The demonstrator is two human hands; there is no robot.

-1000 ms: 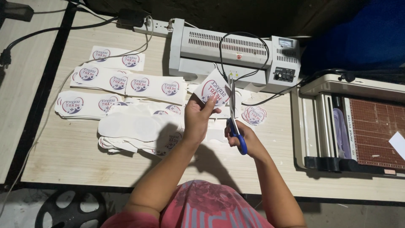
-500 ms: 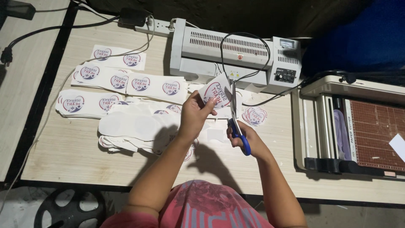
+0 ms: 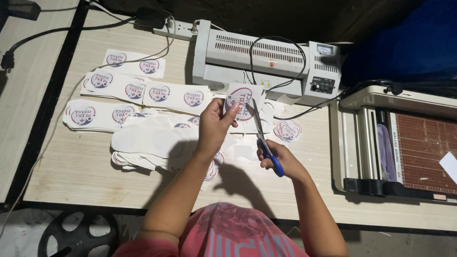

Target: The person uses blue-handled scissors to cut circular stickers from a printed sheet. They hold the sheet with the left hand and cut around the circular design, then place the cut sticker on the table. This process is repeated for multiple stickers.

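My left hand (image 3: pixel 215 124) pinches a laminated sheet with a round printed sticker (image 3: pixel 243 101), held up above the table. My right hand (image 3: pixel 281 159) grips blue-handled scissors (image 3: pixel 264 140); their blades point up and cut into the right side of that sheet. Below the hands lie cut white sheet scraps and a pile of blank-side-up strips (image 3: pixel 147 140). A finished round sticker (image 3: pixel 287 130) lies on the table just right of the scissors.
Rows of printed sticker strips (image 3: pixel 143 90) cover the left of the wooden table (image 3: pixel 71 171). A grey laminator (image 3: pixel 266 64) with a black cable stands behind my hands. A paper cutter (image 3: pixel 404 143) sits at the right. A power strip (image 3: pixel 173 31) is at the back.
The sticker sheet has turned a little in my left hand and the scissors have worked further along its edge. Both hands stay in nearly the same place.
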